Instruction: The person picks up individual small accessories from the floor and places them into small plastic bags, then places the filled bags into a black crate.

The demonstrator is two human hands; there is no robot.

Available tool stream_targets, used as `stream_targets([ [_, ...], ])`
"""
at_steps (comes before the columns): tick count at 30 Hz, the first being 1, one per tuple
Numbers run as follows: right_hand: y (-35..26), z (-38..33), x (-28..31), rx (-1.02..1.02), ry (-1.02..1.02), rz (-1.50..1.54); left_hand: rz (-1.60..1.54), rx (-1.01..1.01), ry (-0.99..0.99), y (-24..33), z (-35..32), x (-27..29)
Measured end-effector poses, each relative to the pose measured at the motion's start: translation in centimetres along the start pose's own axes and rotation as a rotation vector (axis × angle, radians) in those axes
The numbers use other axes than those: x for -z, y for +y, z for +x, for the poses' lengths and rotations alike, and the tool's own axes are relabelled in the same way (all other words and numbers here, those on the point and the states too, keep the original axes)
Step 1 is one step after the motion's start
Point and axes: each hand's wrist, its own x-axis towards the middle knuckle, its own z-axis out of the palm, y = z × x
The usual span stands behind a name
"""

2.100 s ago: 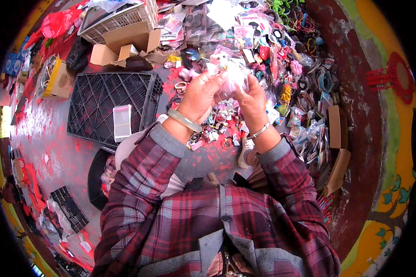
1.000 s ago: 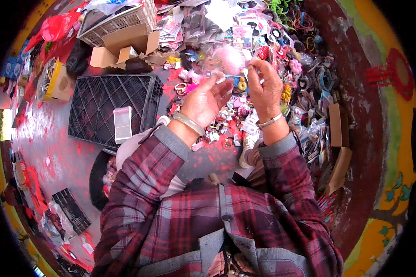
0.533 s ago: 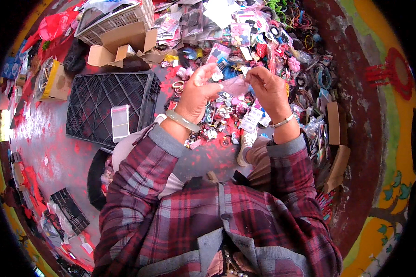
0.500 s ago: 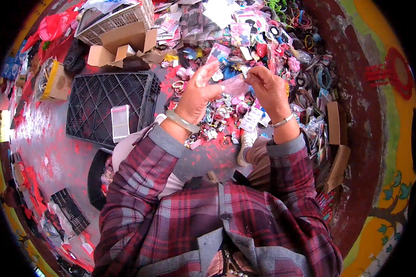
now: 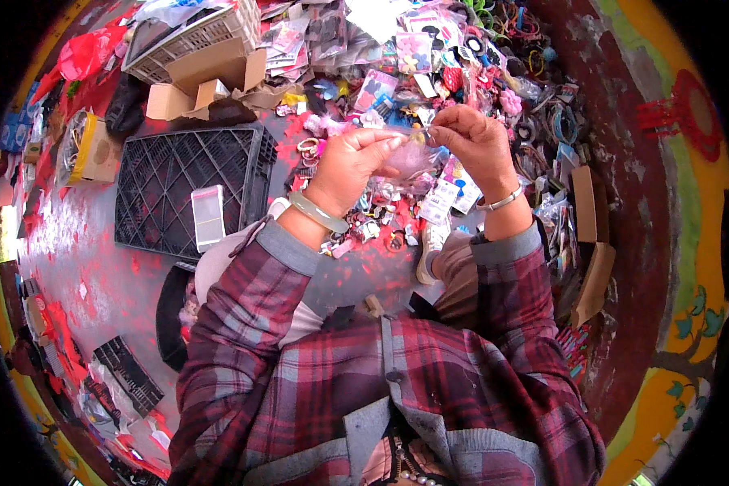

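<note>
My left hand [image 5: 350, 162] and my right hand [image 5: 471, 142] hold a small clear plastic bag [image 5: 411, 154] between them, each pinching one upper corner. Something small and yellowish shows at the bag's top edge. A pale green bangle [image 5: 317, 212] sits on my left wrist and a thin silver bracelet [image 5: 500, 200] on my right. Below the hands lies a heap of small packaged trinkets and hair accessories [image 5: 389, 219] on the ground.
A black plastic crate [image 5: 166, 174] with a small clear packet [image 5: 208, 215] on it lies to the left. Cardboard boxes [image 5: 211, 77] and a white basket [image 5: 190, 32] stand behind it. More packets and hair ties [image 5: 502, 57] spread along a painted wall [image 5: 648, 162] on the right.
My hands lowered slightly and drew the clear bag out flat between them; earlier they held a bunched pale packet higher and closer together.
</note>
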Motion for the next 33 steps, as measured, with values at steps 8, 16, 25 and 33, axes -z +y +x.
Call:
stream_targets([
  [8, -0.6, 0.0, 0.2, 0.069, -0.024, -0.043, -0.317, 0.152, 0.053, 0.3, 0.0, 0.8],
  [16, -0.4, 0.4, -0.1, 0.260, 0.252, -0.250, -0.362, 0.162, 0.047, 0.7, -0.2, 0.8],
  [25, -1.7, -0.9, -5.6, 0.674, 0.187, -0.871, -0.153, 0.044, 0.021, -0.7, -0.3, -0.1],
  [33, -1.2, -1.2, -5.7, 0.628, 0.241, -1.003, 0.201, -0.072, 0.047, -0.9, -0.2, -0.1],
])
